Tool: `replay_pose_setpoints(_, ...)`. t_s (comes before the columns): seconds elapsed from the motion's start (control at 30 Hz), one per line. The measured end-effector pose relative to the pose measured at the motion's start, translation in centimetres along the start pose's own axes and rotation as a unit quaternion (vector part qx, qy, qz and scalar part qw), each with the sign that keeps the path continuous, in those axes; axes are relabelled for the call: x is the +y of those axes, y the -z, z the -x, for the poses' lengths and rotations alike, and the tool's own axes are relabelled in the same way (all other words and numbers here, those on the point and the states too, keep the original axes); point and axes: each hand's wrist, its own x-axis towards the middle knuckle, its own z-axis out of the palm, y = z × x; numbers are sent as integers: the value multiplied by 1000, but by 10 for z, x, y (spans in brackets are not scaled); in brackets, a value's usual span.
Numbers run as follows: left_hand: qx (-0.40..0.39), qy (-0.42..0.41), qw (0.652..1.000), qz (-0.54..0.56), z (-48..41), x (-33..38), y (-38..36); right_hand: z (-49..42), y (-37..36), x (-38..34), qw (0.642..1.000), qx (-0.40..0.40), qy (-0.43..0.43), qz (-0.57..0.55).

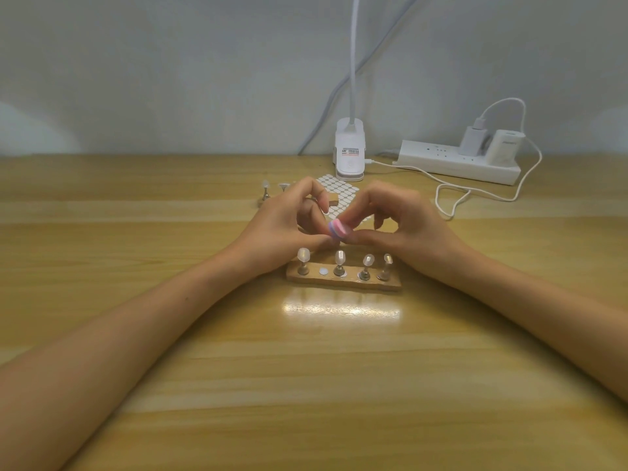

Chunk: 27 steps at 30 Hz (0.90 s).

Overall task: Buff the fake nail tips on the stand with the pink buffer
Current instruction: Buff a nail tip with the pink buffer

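A wooden stand lies on the table and carries several clear nail tips on metal pegs. Its second spot shows only a white disc. Just behind and above the stand, my right hand pinches the small pink buffer, a block with pink, purple and white layers. My left hand is closed, and its thumb and fingertips meet the buffer's left end. It seems to grip a peg with a nail tip, mostly hidden by the fingers.
Behind my hands lie a sheet of white adhesive dots and two loose pegs. A white clip lamp base, a power strip with chargers and a looping white cable sit at the back right.
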Motion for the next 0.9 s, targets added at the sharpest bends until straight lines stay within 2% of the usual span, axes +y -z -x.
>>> replay_pose_setpoints(0.17, -1, -3, 1000, -6, 0, 0, 0, -1, -2, -1, 999, 28, 11, -21)
replay_pose_setpoints(0.3, 0, -2, 1000, -4, -1, -1, 0, 0, 3, 3, 1000, -10, -27, -11)
replay_pose_setpoints(0.4, -1, -3, 1000, -7, -1, -1, 0, -1, 3, 0, 999, 18, -11, -35)
replay_pose_setpoints(0.53, -1, -4, 1000, -7, 0, -1, 0, 0, 2, 0, 1000, -13, -20, -8)
replay_pose_setpoints(0.67, -1, -2, 1000, -4, 0, -1, 0, 1, 2, 0, 1000, 15, -8, -25)
replay_pose_setpoints(0.8, 3, -4, 1000, -8, -1, -1, 0, 2, 3, 2, 1000, -9, -15, 2)
replay_pose_setpoints(0.9, 3, -3, 1000, -12, -1, -1, 0, 3, 3, 3, 1000, 20, -11, -20)
